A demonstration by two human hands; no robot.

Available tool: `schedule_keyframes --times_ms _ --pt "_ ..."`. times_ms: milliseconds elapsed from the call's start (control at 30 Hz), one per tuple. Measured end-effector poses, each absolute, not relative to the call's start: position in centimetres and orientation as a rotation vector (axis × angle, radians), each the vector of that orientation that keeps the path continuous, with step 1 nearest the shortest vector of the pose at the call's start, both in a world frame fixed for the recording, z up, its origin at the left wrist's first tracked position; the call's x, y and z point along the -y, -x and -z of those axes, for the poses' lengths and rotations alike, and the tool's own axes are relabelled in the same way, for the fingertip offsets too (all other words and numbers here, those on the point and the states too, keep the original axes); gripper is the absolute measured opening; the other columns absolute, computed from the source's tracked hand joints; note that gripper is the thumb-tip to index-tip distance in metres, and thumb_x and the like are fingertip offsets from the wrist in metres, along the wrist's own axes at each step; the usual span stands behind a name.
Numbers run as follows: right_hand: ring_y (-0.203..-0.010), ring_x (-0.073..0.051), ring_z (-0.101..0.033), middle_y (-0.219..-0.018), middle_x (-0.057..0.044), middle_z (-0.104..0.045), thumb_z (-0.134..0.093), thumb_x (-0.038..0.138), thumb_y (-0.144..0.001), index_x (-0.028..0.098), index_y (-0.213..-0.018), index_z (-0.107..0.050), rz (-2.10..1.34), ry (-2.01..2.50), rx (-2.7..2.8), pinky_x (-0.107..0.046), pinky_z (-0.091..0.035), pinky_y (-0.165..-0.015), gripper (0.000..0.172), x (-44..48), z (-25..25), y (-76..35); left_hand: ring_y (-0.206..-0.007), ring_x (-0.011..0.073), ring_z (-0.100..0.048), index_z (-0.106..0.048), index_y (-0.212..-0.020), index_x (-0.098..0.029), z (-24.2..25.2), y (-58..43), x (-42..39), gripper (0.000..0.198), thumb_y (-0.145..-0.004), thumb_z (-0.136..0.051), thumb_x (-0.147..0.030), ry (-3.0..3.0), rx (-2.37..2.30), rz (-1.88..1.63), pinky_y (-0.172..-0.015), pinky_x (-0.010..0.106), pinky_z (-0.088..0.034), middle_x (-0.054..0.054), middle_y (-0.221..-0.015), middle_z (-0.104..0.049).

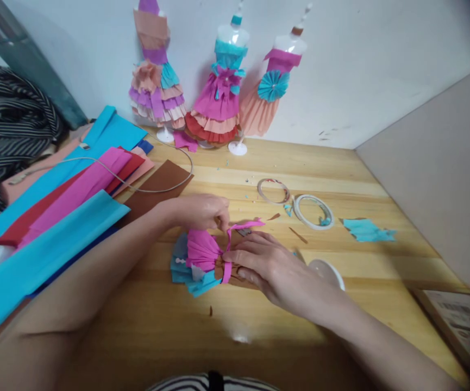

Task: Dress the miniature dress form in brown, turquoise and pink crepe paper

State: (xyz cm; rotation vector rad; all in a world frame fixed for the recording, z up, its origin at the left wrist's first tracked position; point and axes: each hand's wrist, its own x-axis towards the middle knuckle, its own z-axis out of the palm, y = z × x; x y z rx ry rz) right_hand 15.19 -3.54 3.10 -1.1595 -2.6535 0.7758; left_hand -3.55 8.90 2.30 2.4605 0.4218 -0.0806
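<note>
A small paper dress [200,259] of pink and blue crepe lies flat on the wooden table [157,326], with a pink strip [243,225] wrapped round its waist. My left hand [202,210] is closed in a pinch on the strip's loose end just above the dress. My right hand [275,271] lies on the dress's brown upper part, fingers pressed down and holding it to the table. A white round stand base [327,270] shows partly behind my right wrist.
Three finished crepe-paper dresses on stands [218,92] line the back wall. Long blue, pink, red and brown crepe sheets [67,201] lie at the left with a thin cable over them. Two tape rings [313,210] and a blue scrap [368,230] lie at the right. Striped cloth [10,119] is far left.
</note>
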Motion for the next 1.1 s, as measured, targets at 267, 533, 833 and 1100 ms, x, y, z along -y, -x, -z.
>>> schedule_keyframes --times_ms 267,533,833,1100 --pt "-0.103 -0.023 -0.060 -0.108 -0.009 -0.070 -0.050 0.017 -0.096 0.022 -0.119 -0.063 -0.769 1.172 2.657 -0.045 -0.040 -0.096 0.027 3.7 -3.1 -15.3 -0.082 0.0136 -0.057 -0.070 -0.089 -0.016 -1.9 3.9 -8.8 0.027 -0.067 -0.064 -0.002 -2.389 -0.388 0.198 -0.072 0.021 -0.043 0.002 -0.091 -0.056" --pt "-0.099 -0.023 -0.061 -0.101 -0.008 -0.070 -0.050 0.015 -0.095 0.023 -0.116 -0.064 -0.767 1.187 2.670 -0.044 -0.041 -0.095 0.026 3.9 -3.1 -15.3 -0.071 0.0119 -0.052 -0.062 -0.065 -0.016 -1.5 3.5 -8.8 0.017 -0.065 -0.060 0.000 -2.386 -0.316 0.173 -0.064 0.022 -0.038 0.000 -0.079 -0.053" --pt "-0.104 -0.023 -0.061 -0.106 -0.009 -0.070 -0.051 0.013 -0.094 0.024 -0.119 -0.063 -0.718 1.145 2.652 -0.043 -0.042 -0.097 0.030 4.0 -2.6 -15.5 -0.068 0.0111 -0.049 -0.060 -0.068 -0.016 -0.7 3.0 -8.7 0.014 -0.074 -0.055 -0.004 -2.427 -0.264 0.014 -0.062 0.023 -0.035 0.000 -0.075 -0.053" --pt "-0.099 -0.023 -0.060 -0.101 -0.009 -0.068 -0.051 0.012 -0.092 0.021 -0.107 -0.061 -0.748 1.176 2.602 -0.041 -0.046 -0.089 0.021 4.0 -3.0 -15.1 -0.068 0.0113 -0.049 -0.058 -0.068 -0.016 -0.6 2.7 -8.6 0.016 -0.071 -0.054 -0.001 -2.409 -0.299 -0.013 -0.063 0.024 -0.035 0.000 -0.075 -0.053"
